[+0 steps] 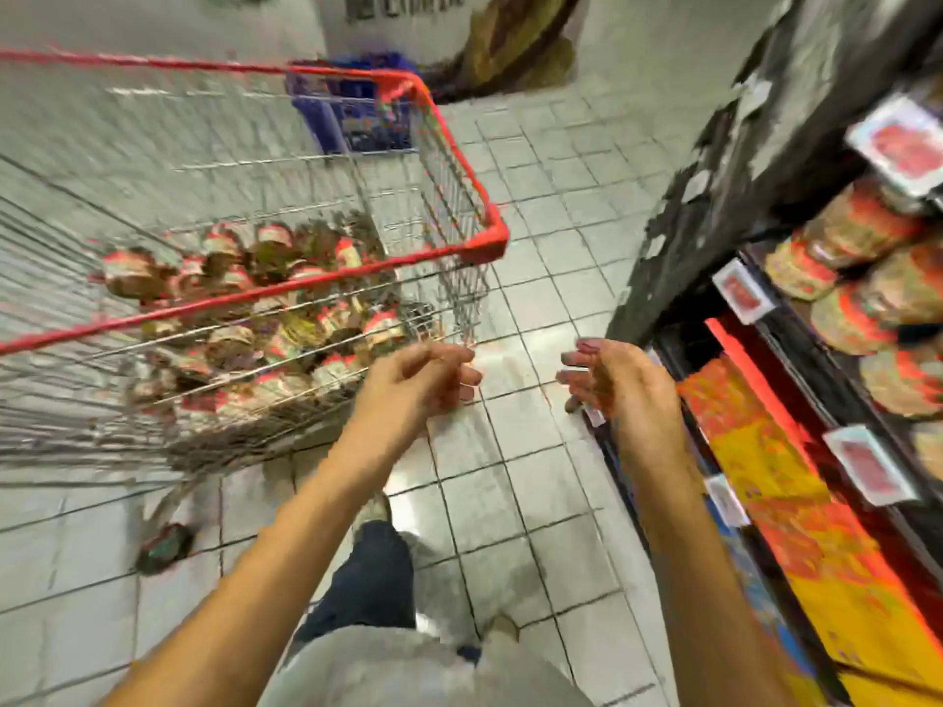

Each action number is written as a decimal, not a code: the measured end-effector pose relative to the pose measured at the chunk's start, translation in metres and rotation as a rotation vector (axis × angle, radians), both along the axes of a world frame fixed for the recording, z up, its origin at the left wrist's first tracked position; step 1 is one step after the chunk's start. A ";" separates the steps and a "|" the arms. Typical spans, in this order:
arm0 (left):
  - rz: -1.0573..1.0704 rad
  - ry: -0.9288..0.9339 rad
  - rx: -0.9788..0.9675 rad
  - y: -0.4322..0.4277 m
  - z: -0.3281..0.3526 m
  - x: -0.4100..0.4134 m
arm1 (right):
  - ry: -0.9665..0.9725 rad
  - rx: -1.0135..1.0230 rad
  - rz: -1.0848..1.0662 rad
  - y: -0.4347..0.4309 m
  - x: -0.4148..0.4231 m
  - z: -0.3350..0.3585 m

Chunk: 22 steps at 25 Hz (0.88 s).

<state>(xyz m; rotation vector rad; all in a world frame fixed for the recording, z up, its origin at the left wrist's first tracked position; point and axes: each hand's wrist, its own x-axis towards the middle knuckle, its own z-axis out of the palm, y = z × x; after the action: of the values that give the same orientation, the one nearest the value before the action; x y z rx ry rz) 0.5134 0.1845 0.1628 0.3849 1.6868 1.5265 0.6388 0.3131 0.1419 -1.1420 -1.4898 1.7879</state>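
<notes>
A wire shopping cart with a red rim [459, 160] stands on my left, its bottom covered with several red-labelled jars [265, 318]. My left hand [418, 375] hovers just off the cart's near corner, fingers loosely curled and holding nothing. My right hand [612, 380] is raised beside the store shelf [765, 278], fingers relaxed and empty. More red-labelled jars [857, 278] lie stacked on the shelf at the right. The whole view is blurred by motion.
White tiled floor [530, 278] runs between cart and shelf. A blue basket [357, 114] sits beyond the cart near a pillar. Price tags [745, 293] line the shelf edges. Orange and yellow packs [796, 502] fill the lower shelf. My legs and a cart wheel [166, 548] are below.
</notes>
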 end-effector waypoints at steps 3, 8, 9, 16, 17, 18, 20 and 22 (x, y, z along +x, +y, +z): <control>0.279 0.052 -0.010 -0.058 -0.004 -0.103 | 0.055 0.043 0.314 -0.034 -0.129 0.000; 0.443 0.100 -0.190 -0.127 -0.026 -0.266 | -0.091 0.097 0.509 -0.069 -0.328 -0.024; 0.459 0.084 -0.226 -0.139 -0.031 -0.297 | -0.166 0.115 0.533 -0.072 -0.362 -0.038; 0.126 0.174 -0.544 -0.117 -0.141 -0.434 | -0.730 0.123 0.762 -0.055 -0.493 -0.163; -0.016 0.252 -0.645 -0.108 -0.170 -0.431 | -0.758 0.120 0.782 -0.052 -0.501 -0.178; -0.174 0.294 -0.721 -0.098 -0.203 -0.426 | -0.786 0.133 0.807 -0.049 -0.511 -0.194; -0.456 0.318 -0.779 -0.083 -0.262 -0.409 | -0.840 0.177 0.895 -0.038 -0.529 -0.221; -0.539 0.359 -0.819 -0.069 -0.303 -0.396 | -0.838 0.177 0.977 -0.023 -0.543 -0.242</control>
<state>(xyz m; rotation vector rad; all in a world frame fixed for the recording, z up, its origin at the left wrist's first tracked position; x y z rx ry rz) 0.1171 0.1150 -0.1404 0.6171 2.0902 0.3273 0.0960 0.2897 -0.1003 -1.2330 -3.0327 1.6853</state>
